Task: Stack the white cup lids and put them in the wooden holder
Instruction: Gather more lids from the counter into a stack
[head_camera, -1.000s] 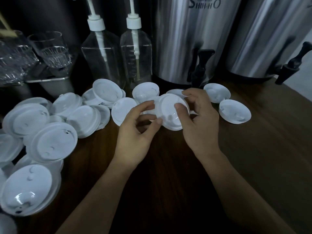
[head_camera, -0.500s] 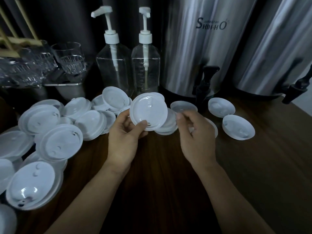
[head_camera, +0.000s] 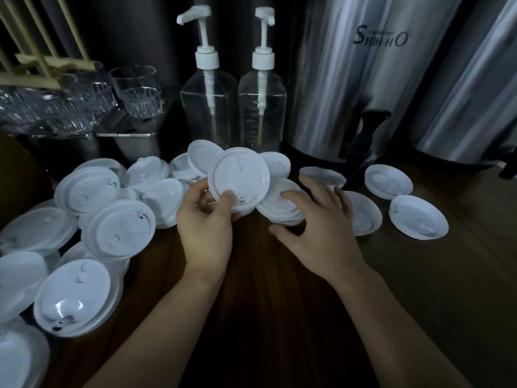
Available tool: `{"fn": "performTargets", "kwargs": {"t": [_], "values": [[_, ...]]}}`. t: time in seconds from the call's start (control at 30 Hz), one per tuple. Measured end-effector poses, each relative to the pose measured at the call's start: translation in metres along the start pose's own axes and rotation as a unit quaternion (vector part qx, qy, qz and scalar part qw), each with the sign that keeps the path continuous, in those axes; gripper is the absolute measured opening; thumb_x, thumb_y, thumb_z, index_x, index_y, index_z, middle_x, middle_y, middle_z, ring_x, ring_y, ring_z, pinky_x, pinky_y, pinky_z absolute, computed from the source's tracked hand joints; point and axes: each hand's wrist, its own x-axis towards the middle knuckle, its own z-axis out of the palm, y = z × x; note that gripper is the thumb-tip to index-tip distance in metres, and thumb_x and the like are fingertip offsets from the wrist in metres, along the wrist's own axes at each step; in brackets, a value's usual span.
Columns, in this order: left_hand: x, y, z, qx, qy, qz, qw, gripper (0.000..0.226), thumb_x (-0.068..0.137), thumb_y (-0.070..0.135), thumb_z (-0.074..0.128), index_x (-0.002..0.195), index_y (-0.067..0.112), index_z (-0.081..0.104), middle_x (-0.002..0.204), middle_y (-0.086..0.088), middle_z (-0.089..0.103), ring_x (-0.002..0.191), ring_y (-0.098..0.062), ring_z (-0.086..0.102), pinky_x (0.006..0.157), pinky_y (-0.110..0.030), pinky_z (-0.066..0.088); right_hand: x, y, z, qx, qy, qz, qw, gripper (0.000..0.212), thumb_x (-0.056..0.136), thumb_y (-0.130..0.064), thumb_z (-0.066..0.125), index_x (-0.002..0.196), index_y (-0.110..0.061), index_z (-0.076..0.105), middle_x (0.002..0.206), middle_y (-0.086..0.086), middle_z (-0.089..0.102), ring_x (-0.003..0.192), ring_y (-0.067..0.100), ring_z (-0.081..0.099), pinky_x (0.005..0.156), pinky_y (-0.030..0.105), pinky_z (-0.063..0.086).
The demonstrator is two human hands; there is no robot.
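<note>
Left grip (head_camera: 207, 222): pinches 1 lid (head_camera: 239, 175), tilted up, likely stack base. Right grip (head_camera: 321, 219): spread, empty, over next lid (head_camera: 279, 211) on counter (head_camera: 265, 275), probably for pickup.

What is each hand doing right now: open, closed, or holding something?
Left hand: holding a white lid.
Right hand: open, spread over a lid stack.

bare table (head_camera: 279, 289) near the person; scattered lids (head_camera: 117, 233) left, urns (head_camera: 349, 79) behind.
</note>
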Motion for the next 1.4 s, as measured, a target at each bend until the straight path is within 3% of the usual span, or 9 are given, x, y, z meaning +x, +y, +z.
{"fn": "performTargets", "kwargs": {"t": [0.17, 0.27, 0.6, 0.7, 0.87, 1.03, 1.2, 1.3, 1.4], "values": [[0.001, -0.002, 0.0, 0.008, -0.007, -0.002, 1.0, 0.031, 0.096, 0.005, 0.071, 0.125, 0.015, 0.068, 0.104, 0.005, 0.079, 0.1, -0.013, 0.077, 0.078, -0.029, 0.064, 0.0, -0.002, -0.004, 0.036, -0.007, 0.028, 0.999, 0.046, 0.078, -0.052, 0.081, 0.105, -0.029, 0.052, 0.148, -0.004, 0.054, 0.142, 0.014, 0.043, 0.126, 0.046, 0.012], [0.001, -0.003, 0.0, 0.01, -0.011, -0.003, 1.0, 0.031, 0.096, 0.005, 0.071, 0.125, 0.016, 0.068, 0.104, 0.006, 0.079, 0.101, -0.013, 0.076, 0.078, -0.03, 0.064, -0.001, -0.003, -0.003, 0.059, 0.011, 0.027, 0.998, 0.046, 0.076, -0.045, 0.084, 0.096, -0.027, 0.047, 0.135, -0.006, 0.061, 0.131, 0.014, 0.051, 0.123, 0.045, 0.019], [0.002, -0.003, -0.002, 0.015, -0.004, -0.009, 1.0, 0.029, 0.096, 0.007, 0.071, 0.123, 0.018, 0.068, 0.1, 0.01, 0.079, 0.098, -0.009, 0.076, 0.076, -0.026, 0.063, -0.003, -0.006, -0.006, 0.142, 0.049, 0.051, 0.987, 0.083, 0.071, -0.023, 0.087, 0.142, -0.034, 0.046, 0.134, -0.013, 0.026, 0.123, 0.003, 0.033, 0.114, 0.043, 0.037], [0.002, -0.003, -0.001, 0.023, -0.007, -0.012, 1.0, 0.029, 0.097, 0.008, 0.071, 0.123, 0.02, 0.068, 0.1, 0.01, 0.079, 0.098, -0.009, 0.076, 0.077, -0.026, 0.063, -0.003, -0.004, -0.006, 0.127, 0.047, 0.055, 0.989, 0.072, 0.073, -0.026, 0.088, 0.137, -0.033, 0.054, 0.136, -0.009, 0.028, 0.129, 0.011, 0.038, 0.113, 0.041, 0.041], [0.002, -0.004, 0.0, 0.031, -0.017, -0.012, 0.999, 0.029, 0.097, 0.009, 0.071, 0.123, 0.021, 0.068, 0.101, 0.009, 0.079, 0.099, -0.009, 0.076, 0.078, -0.026, 0.063, -0.001, -0.002, -0.004, 0.2, 0.095, 0.031, 0.975, 0.045, 0.075, -0.017, 0.089, 0.115, -0.023, 0.068, 0.135, -0.008, 0.037, 0.126, -0.009, 0.04, 0.104, 0.006, 0.035], [0.001, -0.004, 0.0, 0.031, -0.027, -0.016, 0.999, 0.028, 0.097, 0.008, 0.072, 0.113, 0.031, 0.068, 0.099, 0.011, 0.079, 0.098, -0.009, 0.076, 0.08, -0.028, 0.063, 0.002, -0.009, -0.013, 0.315, 0.12, 0.081, 0.938, 0.045, 0.086, -0.009, 0.081, 0.122, -0.027, 0.06, 0.131, -0.009, 0.059, 0.113, 0.006, 0.064, 0.093, 0.02, 0.055], [0.001, -0.001, 0.0, 0.005, -0.023, -0.026, 0.999, 0.032, 0.096, 0.006, 0.072, 0.12, 0.025, 0.066, 0.099, 0.011, 0.079, 0.097, -0.008, 0.077, 0.074, -0.025, 0.062, 0.003, -0.013, -0.023, 0.386, 0.166, 0.122, 0.899, 0.061, 0.092, -0.003, 0.074, 0.136, -0.038, 0.05, 0.108, -0.016, 0.069, 0.104, 0.003, 0.068, 0.086, 0.013, 0.051], [0.0, 0.001, 0.001, 0.007, -0.023, -0.026, 0.999, 0.042, 0.094, 0.007, 0.073, 0.132, 0.022, 0.063, 0.111, 0.005, 0.077, 0.099, -0.011, 0.077, 0.07, -0.024, 0.062, 0.001, -0.013, -0.023, 0.349, 0.182, 0.1, 0.914, 0.058, 0.095, -0.003, 0.07, 0.142, -0.031, 0.052, 0.114, -0.015, 0.064, 0.108, 0.0, 0.063, 0.089, 0.009, 0.047], [-0.001, 0.003, 0.001, 0.023, -0.035, -0.019, 0.999, 0.051, 0.094, 0.006, 0.073, 0.139, 0.024, 0.058, 0.114, 0.002, 0.076, 0.098, -0.013, 0.077, 0.067, -0.024, 0.062, 0.0, -0.013, -0.02, 0.237, 0.22, 0.019, 0.946, 0.033, 0.093, 0.003, 0.067, 0.121, -0.014, 0.07, 0.113, -0.001, 0.057, 0.108, -0.005, 0.054, 0.091, 0.007, 0.041]]}}
